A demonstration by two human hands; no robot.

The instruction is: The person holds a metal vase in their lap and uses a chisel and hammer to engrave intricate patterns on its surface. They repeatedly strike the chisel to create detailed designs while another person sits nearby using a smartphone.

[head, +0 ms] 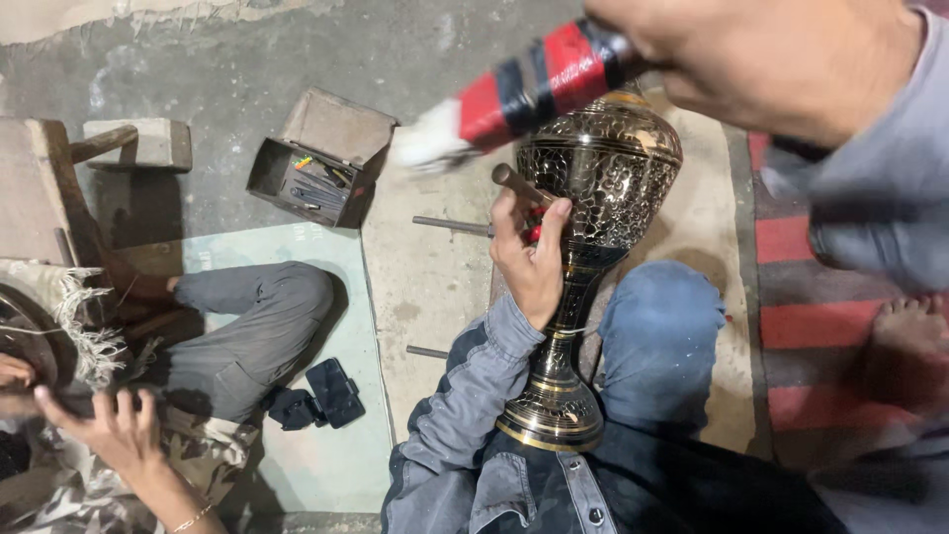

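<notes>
A tall brass vase (605,168) with a dark engraved pattern stands tilted on my lap, its round foot (551,415) against my denim jacket. My left hand (529,259) rests on the vase's neck and grips a short metal punch (514,182) whose tip lies against the vase's body. My right hand (771,49), at the top of the view, is closed on a mallet (534,84) with a handle wrapped in red and black tape. Its pale head is blurred and hangs above and left of the punch.
A co-worker in grey trousers (247,326) sits at the left, one hand (109,425) near frayed cloth. An open box of small tools (316,163), two loose metal rods (450,225), a dark phone (334,391) and a bare foot (909,326) on a red striped mat lie around.
</notes>
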